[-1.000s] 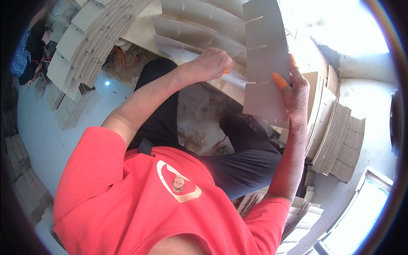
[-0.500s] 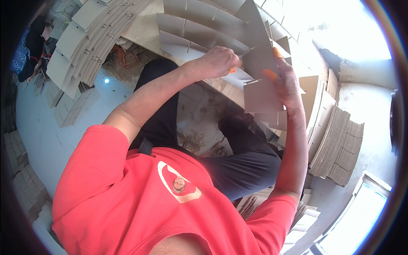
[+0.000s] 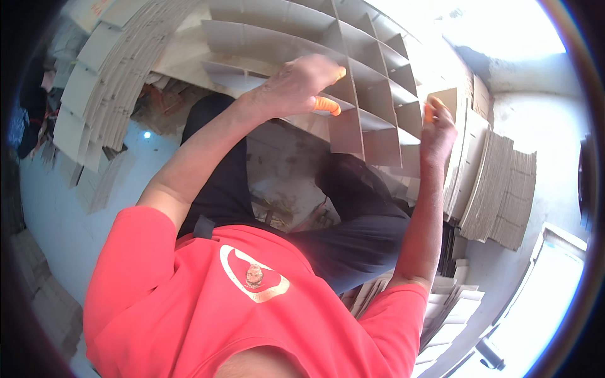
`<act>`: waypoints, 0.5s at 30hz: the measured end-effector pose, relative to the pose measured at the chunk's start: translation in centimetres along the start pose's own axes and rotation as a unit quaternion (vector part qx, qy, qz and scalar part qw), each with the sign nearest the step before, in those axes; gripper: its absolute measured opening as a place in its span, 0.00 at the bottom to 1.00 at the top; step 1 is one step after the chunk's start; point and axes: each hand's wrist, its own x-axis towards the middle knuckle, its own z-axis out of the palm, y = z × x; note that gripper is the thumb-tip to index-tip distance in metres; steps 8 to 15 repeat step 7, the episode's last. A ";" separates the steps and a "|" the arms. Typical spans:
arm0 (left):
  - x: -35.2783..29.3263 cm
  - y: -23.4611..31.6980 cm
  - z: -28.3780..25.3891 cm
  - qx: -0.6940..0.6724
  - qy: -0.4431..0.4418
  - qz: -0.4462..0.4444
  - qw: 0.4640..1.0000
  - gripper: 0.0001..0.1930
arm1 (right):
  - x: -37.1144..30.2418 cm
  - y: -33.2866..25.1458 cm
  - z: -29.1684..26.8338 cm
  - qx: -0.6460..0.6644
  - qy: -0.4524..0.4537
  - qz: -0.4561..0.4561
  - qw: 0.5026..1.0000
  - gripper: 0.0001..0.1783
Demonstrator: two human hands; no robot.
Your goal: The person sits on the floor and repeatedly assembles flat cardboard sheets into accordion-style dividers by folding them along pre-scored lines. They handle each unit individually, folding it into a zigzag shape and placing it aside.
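A cardboard divider grid [image 3: 353,82] of crossed grey-white strips stands on a board in front of me. My left hand [image 3: 301,85] is over its near left part, slightly blurred, thumb and forefinger apart with nothing seen between them. Orange finger covers sit on both of those digits. To the right of the grid, my right hand [image 3: 437,135] has its fingers bent and drawn together, also with orange covers. Its fingertips lie close to a stack of upright cardboard sheets [image 3: 469,157]; whether they grip anything is hidden.
Bundles of slotted cardboard [image 3: 498,189] stand at the right, and a long row of cardboard strips [image 3: 120,75] leans at the far left. More pieces [image 3: 450,309] lie low on the right. Another person's dark clothing [image 3: 31,113] shows at the left edge.
My right hand has let go of the cross strip, now standing slotted in the grid, and moved right toward the stack. My left hand has shifted left and its fingers have opened.
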 end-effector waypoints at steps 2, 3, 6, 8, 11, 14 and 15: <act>0.2 0.1 0.1 0.052 0.028 0.045 0.997 0.38 | -1.9 3.9 -2.5 -0.115 0.019 0.084 0.990 0.13; 0.7 0.7 0.2 0.060 -0.008 0.042 0.997 0.41 | -3.4 6.4 -3.6 -0.180 0.033 0.107 0.977 0.14; 1.4 0.8 1.6 0.114 -0.065 0.082 0.988 0.41 | -6.7 10.2 -5.6 -0.311 -0.064 0.173 0.932 0.23; 1.4 0.8 2.0 0.114 -0.068 0.085 0.988 0.41 | -7.1 10.5 -5.5 -0.325 -0.137 0.218 0.910 0.28; 1.4 0.8 2.0 0.114 -0.068 0.085 0.988 0.41 | -7.1 10.5 -5.5 -0.325 -0.137 0.218 0.910 0.28; 1.4 0.8 2.0 0.114 -0.068 0.085 0.988 0.41 | -7.1 10.5 -5.5 -0.325 -0.137 0.218 0.910 0.28; 1.4 0.8 2.0 0.114 -0.068 0.085 0.988 0.41 | -7.1 10.5 -5.5 -0.325 -0.137 0.218 0.910 0.28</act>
